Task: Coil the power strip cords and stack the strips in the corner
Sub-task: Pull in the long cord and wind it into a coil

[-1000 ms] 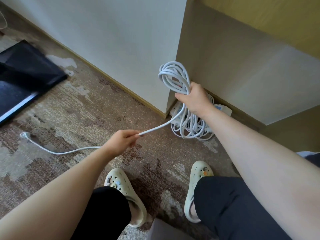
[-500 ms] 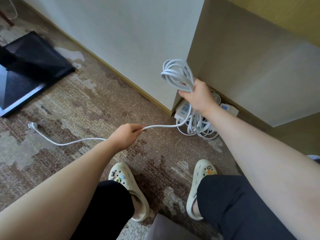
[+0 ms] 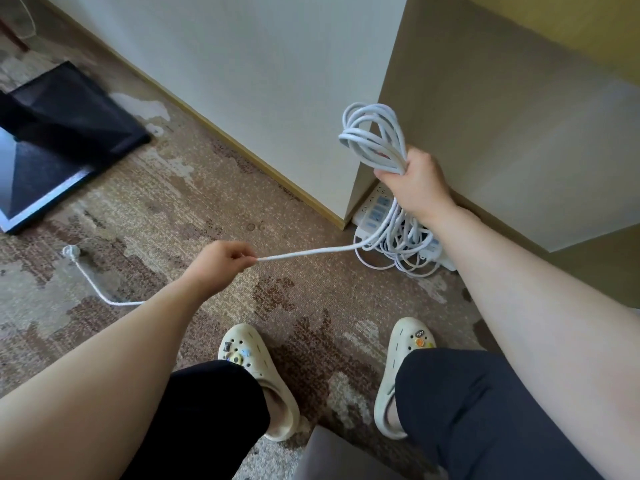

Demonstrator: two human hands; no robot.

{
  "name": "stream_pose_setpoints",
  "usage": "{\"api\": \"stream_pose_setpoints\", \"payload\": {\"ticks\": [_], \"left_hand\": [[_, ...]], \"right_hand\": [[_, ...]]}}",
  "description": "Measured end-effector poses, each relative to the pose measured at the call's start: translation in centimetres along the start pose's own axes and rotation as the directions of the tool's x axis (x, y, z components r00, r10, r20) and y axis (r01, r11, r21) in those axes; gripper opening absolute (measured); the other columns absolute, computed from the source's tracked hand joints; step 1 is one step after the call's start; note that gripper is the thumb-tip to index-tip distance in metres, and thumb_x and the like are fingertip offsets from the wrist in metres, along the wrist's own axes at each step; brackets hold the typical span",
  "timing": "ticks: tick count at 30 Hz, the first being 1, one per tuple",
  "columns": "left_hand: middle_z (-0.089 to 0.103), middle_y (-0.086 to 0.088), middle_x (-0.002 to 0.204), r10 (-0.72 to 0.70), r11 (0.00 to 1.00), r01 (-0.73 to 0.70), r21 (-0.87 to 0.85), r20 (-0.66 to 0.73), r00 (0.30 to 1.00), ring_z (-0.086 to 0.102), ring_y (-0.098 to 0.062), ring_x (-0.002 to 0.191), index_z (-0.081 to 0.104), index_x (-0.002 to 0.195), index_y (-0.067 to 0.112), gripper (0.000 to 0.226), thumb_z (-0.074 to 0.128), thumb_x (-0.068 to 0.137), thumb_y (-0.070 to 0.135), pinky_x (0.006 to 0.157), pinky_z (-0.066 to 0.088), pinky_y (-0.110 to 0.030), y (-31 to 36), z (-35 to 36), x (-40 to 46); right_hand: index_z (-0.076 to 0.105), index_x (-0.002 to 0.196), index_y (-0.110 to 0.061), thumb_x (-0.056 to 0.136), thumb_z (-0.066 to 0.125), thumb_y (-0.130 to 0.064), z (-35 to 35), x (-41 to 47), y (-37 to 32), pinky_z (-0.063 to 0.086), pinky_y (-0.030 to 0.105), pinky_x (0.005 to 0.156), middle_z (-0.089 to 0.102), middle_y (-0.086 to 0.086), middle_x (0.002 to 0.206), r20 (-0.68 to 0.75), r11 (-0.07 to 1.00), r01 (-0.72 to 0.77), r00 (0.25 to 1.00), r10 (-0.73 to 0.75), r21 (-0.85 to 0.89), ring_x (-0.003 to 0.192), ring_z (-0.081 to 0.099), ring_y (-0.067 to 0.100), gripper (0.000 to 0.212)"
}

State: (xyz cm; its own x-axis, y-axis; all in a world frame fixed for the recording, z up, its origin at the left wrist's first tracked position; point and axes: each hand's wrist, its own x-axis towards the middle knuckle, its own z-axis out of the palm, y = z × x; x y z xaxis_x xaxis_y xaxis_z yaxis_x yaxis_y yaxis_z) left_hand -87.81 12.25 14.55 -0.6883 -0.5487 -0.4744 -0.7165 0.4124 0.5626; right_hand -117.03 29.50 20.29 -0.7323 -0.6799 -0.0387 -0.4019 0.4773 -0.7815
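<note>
The right hand grips a looped bundle of white power cord; the left hand pinches its taut trailing length.

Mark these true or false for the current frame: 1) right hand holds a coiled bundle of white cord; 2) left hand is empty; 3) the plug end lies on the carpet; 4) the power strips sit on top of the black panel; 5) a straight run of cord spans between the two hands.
1) True: the right hand grips the coiled cord.
2) False: the left hand pinches the cord.
3) True: the plug lies on the carpet.
4) False: the power strips lie on the carpet in the corner; the black panel is far left.
5) True.
</note>
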Motion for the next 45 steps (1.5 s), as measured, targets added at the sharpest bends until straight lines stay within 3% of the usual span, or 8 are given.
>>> {"api": "stream_pose_setpoints", "payload": {"ticks": [4, 9, 13, 20, 25, 31, 36, 45], "left_hand": [[0.061, 0.008, 0.072, 0.292, 0.929, -0.312, 0.196, 0.126, 0.948, 0.052, -0.007, 0.056, 0.067, 0.089, 0.019, 0.014, 0.057, 0.095, 0.026, 0.051, 0.04, -0.017, 7.5, 1.7, -0.1], [0.064, 0.003, 0.088, 0.582, 0.782, -0.612, 0.122, 0.211, 0.785, 0.058, -0.014, 0.08, 0.073, 0.097, 0.011, 0.014, 0.061, 0.091, 0.016, 0.074, 0.046, -0.025, 14.4, 4.3, -0.9], [0.065, -0.001, 0.096, 0.492, 0.83, -0.524, 0.188, 0.193, 0.849, 0.061, -0.019, 0.09, 0.072, 0.1, 0.012, 0.016, 0.058, 0.091, 0.011, 0.083, 0.049, -0.034, 13.7, 4.8, 0.1], [0.064, 0.008, 0.076, 0.369, 0.927, -0.357, 0.116, -0.096, 0.925, 0.059, -0.009, 0.07, 0.067, 0.079, 0.017, 0.013, 0.075, 0.082, 0.027, 0.064, 0.047, -0.024, 13.3, 4.7, 1.2], [0.063, 0.015, 0.076, 0.34, 0.93, -0.349, -0.118, -0.093, 0.936, 0.056, 0.006, 0.063, 0.071, 0.089, 0.022, 0.007, 0.068, 0.087, 0.016, 0.056, 0.038, -0.007, 14.6, 4.9, 1.2], [0.067, 0.006, 0.067, 0.181, 0.912, -0.258, -0.318, -0.252, 0.95, 0.053, 0.0, 0.051, 0.058, 0.074, 0.021, 0.021, 0.079, 0.076, 0.02, 0.05, 0.043, -0.018, 14.9, 4.6, 1.5], [0.072, -0.011, 0.077, 0.079, 0.845, -0.174, -0.506, -0.205, 0.976, 0.066, -0.033, 0.07, 0.054, 0.078, 0.012, 0.022, 0.076, 0.078, 0.011, 0.065, 0.055, -0.044, 15.3, 4.5, 2.1], [0.067, 0.001, 0.058, 0.049, 0.811, -0.186, -0.555, -0.253, 0.966, 0.061, -0.01, 0.05, 0.046, 0.066, 0.02, 0.035, 0.077, 0.077, 0.007, 0.053, 0.049, -0.03, 14.9, 3.9, 3.2]], "right_hand": [[0.065, 0.08, -0.048, 0.082, 0.075, -0.029, 0.8, 0.1, -0.4, 0.048, 0.025, 0.067, 0.066, -0.024, 0.068, 0.022, 0.994, -0.031, 0.999, 0.029, 0.108, 0.066, 0.061, -0.003, 0.022], [0.06, 0.081, -0.041, 0.082, 0.077, -0.026, 2.1, -0.1, -0.1, 0.051, 0.032, 0.07, 0.066, -0.02, 0.066, 0.104, 0.992, -0.047, 0.994, 0.034, 0.118, 0.067, 0.059, 0.004, 0.022], [0.06, 0.085, -0.043, 0.084, 0.076, -0.027, 2.1, -0.5, 0.3, 0.057, 0.039, 0.073, 0.07, -0.012, 0.08, 0.137, 0.995, -0.065, 0.989, 0.055, 0.072, 0.075, 0.066, 0.013, 0.023], [0.061, 0.089, -0.044, 0.084, 0.077, -0.028, 2.7, -0.7, 0.6, 0.059, 0.041, 0.079, 0.071, -0.012, 0.082, 0.203, 0.993, -0.09, 0.976, 0.073, 0.079, 0.08, 0.069, 0.014, 0.024], [0.061, 0.09, -0.031, 0.085, 0.077, -0.017, 3.0, -0.8, 0.3, 0.051, 0.026, 0.056, 0.065, -0.007, 0.061, 0.268, 0.969, -0.146, 0.959, 0.09, 0.197, 0.053, 0.06, 0.005, 0.022], [0.06, 0.095, -0.011, 0.087, 0.076, -0.015, 2.2, -0.5, 0.6, 0.055, 0.027, 0.056, 0.066, -0.004, 0.057, 0.322, 0.93, -0.271, 0.929, 0.185, 0.247, 0.053, 0.061, 0.012, 0.019], [0.063, 0.105, 0.0, 0.086, 0.071, -0.006, 2.5, -0.9, -0.1, 0.056, 0.041, 0.071, 0.067, 0.012, 0.077, 0.474, 0.899, -0.366, 0.852, 0.221, 0.239, 0.066, 0.066, 0.025, 0.022], [0.057, 0.101, 0.001, 0.084, 0.045, 0.013, 1.7, -1.4, -0.8, 0.05, 0.04, 0.062, 0.056, 0.02, 0.074, 0.608, 0.827, -0.446, 0.776, 0.168, 0.341, 0.066, 0.056, 0.031, 0.023]]}}
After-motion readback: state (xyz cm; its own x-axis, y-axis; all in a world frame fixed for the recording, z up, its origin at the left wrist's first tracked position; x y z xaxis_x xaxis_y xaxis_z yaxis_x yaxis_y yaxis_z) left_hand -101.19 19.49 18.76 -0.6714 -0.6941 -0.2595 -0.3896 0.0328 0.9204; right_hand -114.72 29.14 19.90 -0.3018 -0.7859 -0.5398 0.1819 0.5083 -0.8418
